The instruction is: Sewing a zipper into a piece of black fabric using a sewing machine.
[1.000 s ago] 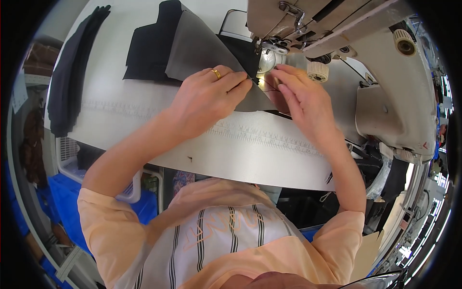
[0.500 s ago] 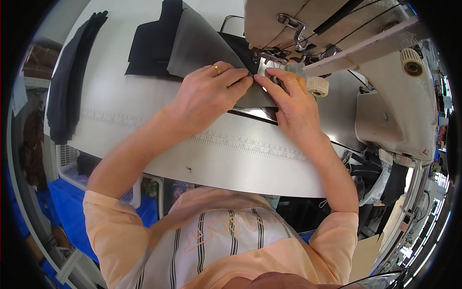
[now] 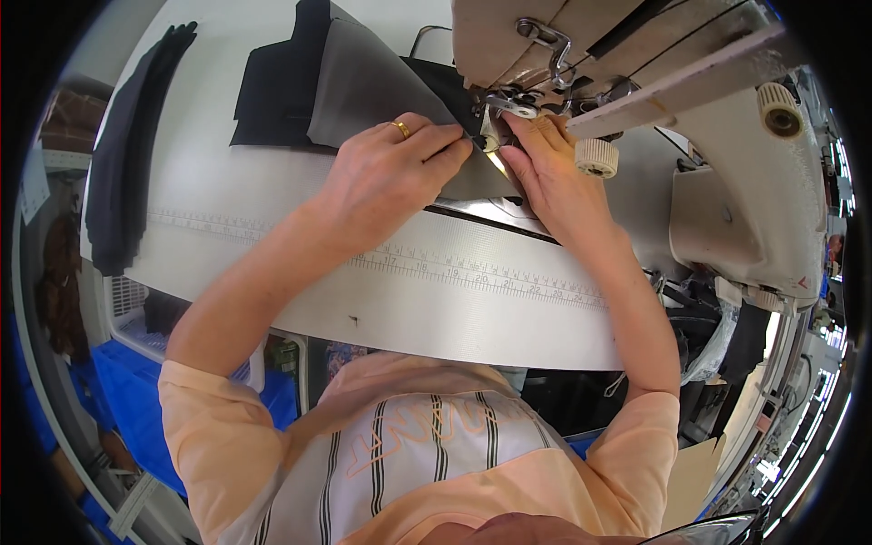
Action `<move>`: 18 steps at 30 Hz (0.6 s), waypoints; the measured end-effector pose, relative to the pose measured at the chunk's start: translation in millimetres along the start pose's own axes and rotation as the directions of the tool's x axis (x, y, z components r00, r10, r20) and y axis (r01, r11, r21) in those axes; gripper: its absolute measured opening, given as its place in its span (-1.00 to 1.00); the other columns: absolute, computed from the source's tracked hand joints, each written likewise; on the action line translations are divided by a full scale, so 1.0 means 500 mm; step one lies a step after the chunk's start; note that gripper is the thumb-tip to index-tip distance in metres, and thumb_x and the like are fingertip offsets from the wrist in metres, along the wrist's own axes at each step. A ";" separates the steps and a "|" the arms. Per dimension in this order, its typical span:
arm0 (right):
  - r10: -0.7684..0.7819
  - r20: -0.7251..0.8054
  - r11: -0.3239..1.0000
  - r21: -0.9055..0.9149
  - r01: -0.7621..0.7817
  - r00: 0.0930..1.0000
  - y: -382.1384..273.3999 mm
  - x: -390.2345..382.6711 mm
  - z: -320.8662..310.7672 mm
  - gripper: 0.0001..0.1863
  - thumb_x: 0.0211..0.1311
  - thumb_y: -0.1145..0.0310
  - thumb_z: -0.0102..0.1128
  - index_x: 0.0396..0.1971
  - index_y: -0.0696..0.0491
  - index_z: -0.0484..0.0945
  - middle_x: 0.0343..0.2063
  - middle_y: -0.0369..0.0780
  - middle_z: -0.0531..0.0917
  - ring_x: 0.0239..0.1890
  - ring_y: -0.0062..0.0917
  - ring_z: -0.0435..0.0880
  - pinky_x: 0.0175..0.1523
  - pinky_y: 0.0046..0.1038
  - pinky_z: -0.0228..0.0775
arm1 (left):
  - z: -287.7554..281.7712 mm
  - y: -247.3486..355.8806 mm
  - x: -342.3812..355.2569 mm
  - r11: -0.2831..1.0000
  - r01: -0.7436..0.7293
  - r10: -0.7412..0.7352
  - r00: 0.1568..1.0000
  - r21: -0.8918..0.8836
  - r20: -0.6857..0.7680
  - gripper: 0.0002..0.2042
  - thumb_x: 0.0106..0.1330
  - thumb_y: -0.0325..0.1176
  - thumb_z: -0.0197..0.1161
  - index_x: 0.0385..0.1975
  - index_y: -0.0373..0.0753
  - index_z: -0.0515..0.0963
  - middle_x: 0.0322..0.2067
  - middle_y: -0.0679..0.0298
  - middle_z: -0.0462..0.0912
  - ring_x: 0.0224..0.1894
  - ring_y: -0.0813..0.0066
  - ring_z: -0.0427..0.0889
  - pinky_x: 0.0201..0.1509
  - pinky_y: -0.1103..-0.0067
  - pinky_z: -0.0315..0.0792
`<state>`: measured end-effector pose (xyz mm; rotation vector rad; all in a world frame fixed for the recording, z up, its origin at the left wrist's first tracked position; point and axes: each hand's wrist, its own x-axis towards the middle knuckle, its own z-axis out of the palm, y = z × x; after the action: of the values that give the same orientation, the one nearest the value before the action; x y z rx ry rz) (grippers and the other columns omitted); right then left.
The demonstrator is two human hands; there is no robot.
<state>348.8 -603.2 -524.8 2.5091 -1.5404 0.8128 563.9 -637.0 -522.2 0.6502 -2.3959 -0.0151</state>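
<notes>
My left hand point(image 3: 395, 177), with a gold ring, is closed on the edge of a dark grey fabric piece point(image 3: 359, 86), thumb and fingers pinched together just left of the sewing machine's needle area. The fabric is folded, with black parts point(image 3: 272, 95) spread out to the left and a strip running under the presser foot point(image 3: 509, 102). My right hand point(image 3: 568, 182) lies beside the presser foot, fingers stretched out and thumb apart from them. Its fingertips are partly hidden by the machine head. A bright metal plate point(image 3: 498, 163) shows between the two hands.
The sewing machine point(image 3: 740, 209) rises on the right, with a pale bar and ribbed knobs point(image 3: 597, 158) above my right hand. A stack of dark fabric pieces point(image 3: 136, 154) lies at the table's left edge. A printed ruler point(image 3: 454, 272) crosses the white tabletop point(image 3: 436, 318). Blue bins point(image 3: 136, 409) stand below.
My right hand has moved away from the left fingertips, up toward the presser foot, uncovering the metal plate. My left hand keeps its pinch and the fabric has shifted slightly left.
</notes>
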 end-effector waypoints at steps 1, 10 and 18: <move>0.002 0.022 1.000 -0.022 -0.001 1.000 0.000 -0.001 0.001 -0.69 0.15 0.32 0.18 -0.10 0.08 0.55 -0.45 -0.17 0.57 -0.36 -0.28 0.46 -0.22 -0.31 0.30 | 0.000 0.001 -0.001 1.000 0.006 -0.006 1.000 0.002 0.007 -0.68 -0.11 -0.57 0.18 -0.27 -0.28 0.62 -0.23 0.26 0.64 -0.23 0.41 0.62 -0.20 0.58 0.54; -0.018 0.042 0.995 -0.099 0.022 0.999 0.009 0.000 0.007 -0.68 0.20 0.24 0.14 -0.08 0.04 0.55 -0.50 -0.17 0.56 -0.36 -0.29 0.46 -0.18 -0.33 0.31 | 0.001 -0.002 -0.003 1.000 0.016 -0.016 1.000 -0.014 -0.001 -0.67 -0.12 -0.58 0.17 -0.26 -0.28 0.62 -0.23 0.28 0.64 -0.23 0.40 0.61 -0.20 0.58 0.54; 0.012 0.073 0.986 -0.166 0.000 0.997 0.005 0.002 0.000 -0.68 0.21 0.16 0.12 -0.10 -0.03 0.60 -0.52 -0.16 0.56 -0.33 -0.29 0.51 -0.13 -0.31 0.35 | -0.005 -0.001 0.000 1.000 -0.002 0.002 0.999 -0.004 0.038 -0.64 -0.13 -0.60 0.17 -0.23 -0.27 0.61 -0.21 0.27 0.62 -0.23 0.40 0.60 -0.19 0.58 0.54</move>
<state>347.3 -605.3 -524.7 2.4405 -1.5674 0.5721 565.7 -637.0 -520.3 0.6514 -2.4326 -0.0313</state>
